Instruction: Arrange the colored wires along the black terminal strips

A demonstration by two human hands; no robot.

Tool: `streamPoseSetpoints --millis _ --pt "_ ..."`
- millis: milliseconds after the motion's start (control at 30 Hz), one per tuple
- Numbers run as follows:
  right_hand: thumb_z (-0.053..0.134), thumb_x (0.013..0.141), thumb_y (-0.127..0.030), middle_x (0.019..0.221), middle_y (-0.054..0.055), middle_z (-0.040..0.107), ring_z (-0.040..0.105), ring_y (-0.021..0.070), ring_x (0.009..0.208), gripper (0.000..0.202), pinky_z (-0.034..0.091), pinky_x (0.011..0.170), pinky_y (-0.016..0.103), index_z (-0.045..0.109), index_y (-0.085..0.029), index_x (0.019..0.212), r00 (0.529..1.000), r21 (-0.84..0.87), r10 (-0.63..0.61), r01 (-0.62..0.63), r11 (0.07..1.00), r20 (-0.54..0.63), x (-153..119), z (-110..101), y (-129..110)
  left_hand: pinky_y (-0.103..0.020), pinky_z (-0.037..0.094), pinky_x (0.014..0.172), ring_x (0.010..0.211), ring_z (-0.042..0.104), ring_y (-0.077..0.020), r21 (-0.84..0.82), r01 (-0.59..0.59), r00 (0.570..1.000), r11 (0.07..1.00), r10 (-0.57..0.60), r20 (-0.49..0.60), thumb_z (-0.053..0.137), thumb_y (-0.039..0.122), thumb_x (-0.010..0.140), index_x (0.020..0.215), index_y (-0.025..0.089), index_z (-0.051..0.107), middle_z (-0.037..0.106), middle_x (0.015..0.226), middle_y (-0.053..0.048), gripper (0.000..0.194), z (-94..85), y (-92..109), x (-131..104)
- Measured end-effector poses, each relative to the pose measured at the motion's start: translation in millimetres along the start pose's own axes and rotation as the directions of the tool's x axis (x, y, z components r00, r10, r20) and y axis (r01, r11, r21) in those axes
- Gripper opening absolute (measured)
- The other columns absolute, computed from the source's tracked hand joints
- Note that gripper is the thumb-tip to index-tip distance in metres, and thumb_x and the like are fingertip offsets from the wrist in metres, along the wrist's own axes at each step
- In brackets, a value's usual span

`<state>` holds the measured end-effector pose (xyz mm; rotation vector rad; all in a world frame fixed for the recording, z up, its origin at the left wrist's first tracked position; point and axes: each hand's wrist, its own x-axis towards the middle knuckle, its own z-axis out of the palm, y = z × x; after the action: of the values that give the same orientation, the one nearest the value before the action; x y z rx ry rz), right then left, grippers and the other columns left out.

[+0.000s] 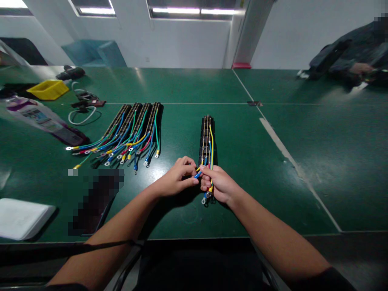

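A black segmented strip (206,137) with coloured wires lies lengthwise on the green table in front of me. Blue, red and yellow-green wires run from it, and ring terminals (203,200) show at their near ends. My right hand (218,182) is closed around the wire bundle (211,161) just below the strip. From the other side, my left hand (181,176) has its thumb and fingers bent at a blue wire (198,174) by its blue-sleeved end. The fingertips partly hide the contact there.
Several similar wired strips (141,121) lie side by side on the left. Around them are a bottle (42,119), a yellow bin (49,89), a white cable (81,117), a blurred-out dark flat object (97,202) and a white box (24,218). Another person's hand (360,68) is at far right.
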<state>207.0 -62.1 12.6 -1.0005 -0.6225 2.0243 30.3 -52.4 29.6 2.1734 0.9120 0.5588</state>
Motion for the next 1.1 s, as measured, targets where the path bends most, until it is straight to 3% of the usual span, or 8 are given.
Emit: streamPoseSetpoints --millis 400,633,867,1100 --pt "0.071 0.075 -0.03 0.046 -0.009 0.041 0.034 0.003 0.035 0.026 0.035 0.037 0.018 0.05 -0.015 0.07 0.999 0.01 -0.013 0.014 1.0 -0.038 -1.3 2.6 -0.4 -0.034 0.038 0.097 0.104 0.045 -0.018 -0.089 -0.03 0.999 0.996 0.028 -0.029 0.047 0.032 0.092 0.076 0.015 0.055 0.046 0.106 -0.006 0.025 1.1 1.9 -0.1" --pt "0.07 0.077 -0.022 0.039 -0.009 0.039 0.031 0.0031 0.033 0.024 0.033 0.037 0.018 0.049 -0.015 0.067 0.998 0.097 0.051 -0.048 0.994 -0.033 -2.4 1.8 -6.0 -0.036 0.037 0.097 0.104 0.043 -0.0192 0.0 -0.03 0.999 1.0 0.03 -0.032 0.05 0.033 0.09 0.079 0.015 0.057 0.047 0.105 -0.007 0.022 1.7 0.5 0.5" --pt "0.068 0.077 -0.021 0.039 -0.008 0.042 0.035 0.0036 0.033 0.023 0.035 0.038 0.019 0.05 -0.014 0.064 0.995 0.112 0.099 -0.097 0.989 -0.011 -2.1 -1.5 -9.5 -0.032 0.039 0.095 0.102 0.046 -0.017 -0.106 -0.047 0.998 0.993 0.043 -0.045 0.047 0.032 0.092 0.078 0.015 0.055 0.045 0.106 -0.006 0.024 0.2 1.0 0.0" --pt "0.072 0.073 -0.023 0.04 -0.009 0.041 0.032 0.0031 0.034 0.027 0.035 0.039 0.019 0.047 -0.016 0.064 0.996 0.098 0.091 -0.092 0.991 0.019 -1.3 -2.3 -7.8 -0.034 0.037 0.096 0.104 0.045 -0.0183 -0.017 -0.042 0.999 0.999 0.042 -0.024 0.051 0.033 0.09 0.079 0.015 0.058 0.046 0.106 -0.006 0.022 -0.7 -0.9 -0.4"
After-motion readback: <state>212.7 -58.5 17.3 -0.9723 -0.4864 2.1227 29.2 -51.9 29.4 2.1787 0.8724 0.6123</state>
